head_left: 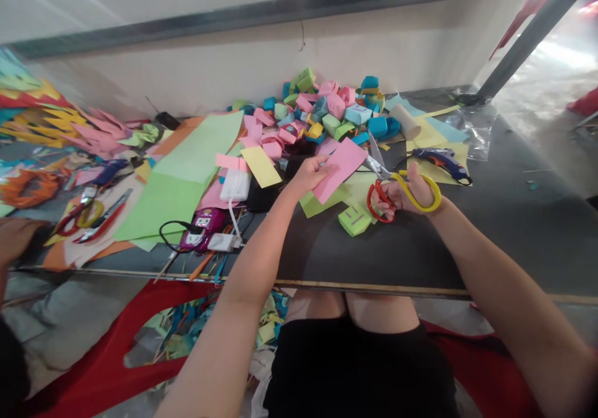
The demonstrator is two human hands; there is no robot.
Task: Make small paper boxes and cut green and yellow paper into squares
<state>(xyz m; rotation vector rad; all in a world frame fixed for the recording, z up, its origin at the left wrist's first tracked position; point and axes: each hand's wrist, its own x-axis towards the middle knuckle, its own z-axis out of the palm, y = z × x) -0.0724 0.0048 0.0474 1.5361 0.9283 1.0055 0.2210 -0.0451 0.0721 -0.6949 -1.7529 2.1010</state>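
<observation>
My left hand (pixel 312 176) pinches a pink rectangle of paper (pixel 343 167) by its left edge, holding it above the dark table. In my right hand (pixel 406 194) are scissors (pixel 377 167) with one yellow and one red handle loop. Their blades are spread and point up and away, just right of the pink paper. Below lies a folded green paper piece (pixel 354 220) with purple strips on it, beside flat green sheets (pixel 322 201). A yellow paper rectangle (pixel 261 167) lies left of my left hand.
Folded paper pieces in several colours (pixel 322 109) are heaped against the wall. A glue gun (pixel 443 161) lies at right, a cardboard tube (pixel 405 123) behind it. A purple power strip (pixel 202 231), cables and large green sheets (pixel 182 181) lie left. Another person's hand (pixel 18 240) is at far left.
</observation>
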